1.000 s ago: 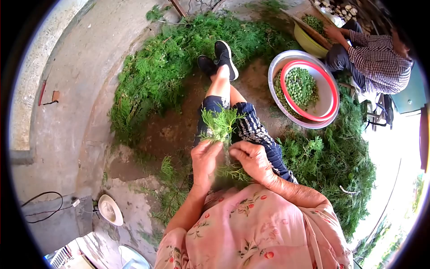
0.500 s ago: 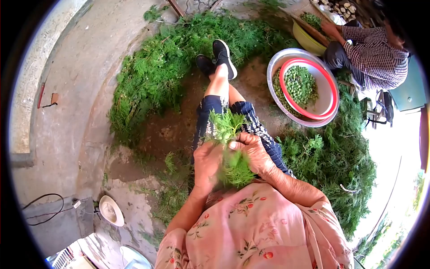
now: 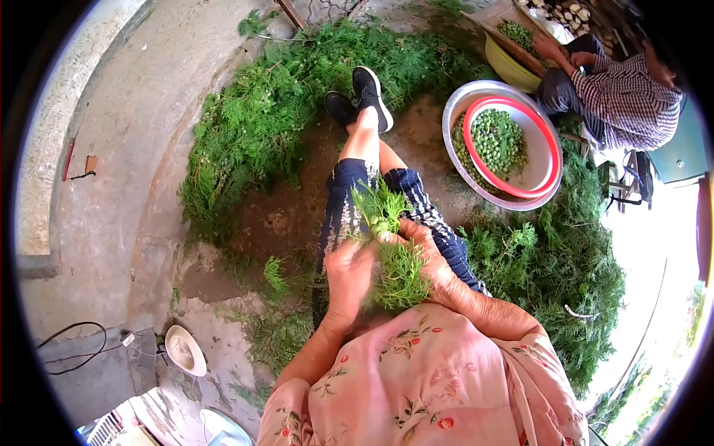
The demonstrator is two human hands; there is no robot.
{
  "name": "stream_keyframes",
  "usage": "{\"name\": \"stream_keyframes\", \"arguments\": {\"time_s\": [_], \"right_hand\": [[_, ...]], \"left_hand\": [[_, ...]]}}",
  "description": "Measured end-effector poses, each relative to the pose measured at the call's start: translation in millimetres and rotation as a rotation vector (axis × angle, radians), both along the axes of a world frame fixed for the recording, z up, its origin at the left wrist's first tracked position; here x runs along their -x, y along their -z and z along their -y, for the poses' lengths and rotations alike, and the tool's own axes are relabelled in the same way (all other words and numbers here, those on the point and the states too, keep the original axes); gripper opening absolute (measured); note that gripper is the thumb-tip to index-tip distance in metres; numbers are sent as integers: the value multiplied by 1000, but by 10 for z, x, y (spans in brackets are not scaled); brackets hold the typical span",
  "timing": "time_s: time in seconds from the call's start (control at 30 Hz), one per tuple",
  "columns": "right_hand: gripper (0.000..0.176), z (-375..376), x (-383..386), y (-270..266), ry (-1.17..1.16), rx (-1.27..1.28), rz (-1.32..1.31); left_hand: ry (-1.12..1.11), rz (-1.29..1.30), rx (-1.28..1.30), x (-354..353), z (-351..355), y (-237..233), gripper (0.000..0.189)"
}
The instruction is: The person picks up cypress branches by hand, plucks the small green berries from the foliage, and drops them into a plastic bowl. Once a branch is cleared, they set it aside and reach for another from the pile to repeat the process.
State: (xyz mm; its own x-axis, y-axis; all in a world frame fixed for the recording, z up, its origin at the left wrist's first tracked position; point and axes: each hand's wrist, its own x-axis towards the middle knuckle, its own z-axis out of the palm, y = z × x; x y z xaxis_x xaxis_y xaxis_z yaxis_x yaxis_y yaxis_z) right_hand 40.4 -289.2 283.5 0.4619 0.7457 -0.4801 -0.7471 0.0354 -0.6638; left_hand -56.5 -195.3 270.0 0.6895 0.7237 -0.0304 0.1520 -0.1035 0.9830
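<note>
A green conifer sprig (image 3: 401, 279) with flat, feathery leaves lies over my lap, its tip pointing away from me. My right hand (image 3: 429, 256) is closed around its middle, thumb on the stem. On the other side, my left hand (image 3: 348, 276) has its fingers curled together right beside the stem. Slight blur covers those fingertips, and what they pinch, if anything, is hidden. Small pale-green round cones seem to sit on the sprig close to my fingers.
Cut green branches (image 3: 249, 141) are heaped around my outstretched legs, with more branches (image 3: 558, 275) at right. A metal basin (image 3: 452, 141) holds a red-rimmed bowl (image 3: 554, 160) and green cones (image 3: 497, 140). A person (image 3: 617, 97) works beside a yellow-green basin (image 3: 506, 67). A hat (image 3: 184, 349) lies lower left.
My left hand has drawn slightly down and away from the stem. The sprig has turned a little and its lower leaves show more sharply. My right hand keeps its grip.
</note>
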Motion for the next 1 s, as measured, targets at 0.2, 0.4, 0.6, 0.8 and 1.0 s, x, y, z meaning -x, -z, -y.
{"name": "stream_keyframes", "arguments": {"time_s": [0.2,0.4,0.6,0.8,1.0], "right_hand": [[19,35,-14,74,-59,14,53],[25,17,50,-217,116,34,-254],[15,122,126,87,41,86,643],[17,1,100,-89,296,-157,-22],[26,15,73,106,126,-55,666]], "left_hand": [[45,0,109,53,-37,30,5],[3,-46,-227,21,18,-45,2],[-83,-37,-157,8,5,0,14],[-26,-57,-277,48,29,97,15],[-5,-67,-344,44,44,80,13]]}}
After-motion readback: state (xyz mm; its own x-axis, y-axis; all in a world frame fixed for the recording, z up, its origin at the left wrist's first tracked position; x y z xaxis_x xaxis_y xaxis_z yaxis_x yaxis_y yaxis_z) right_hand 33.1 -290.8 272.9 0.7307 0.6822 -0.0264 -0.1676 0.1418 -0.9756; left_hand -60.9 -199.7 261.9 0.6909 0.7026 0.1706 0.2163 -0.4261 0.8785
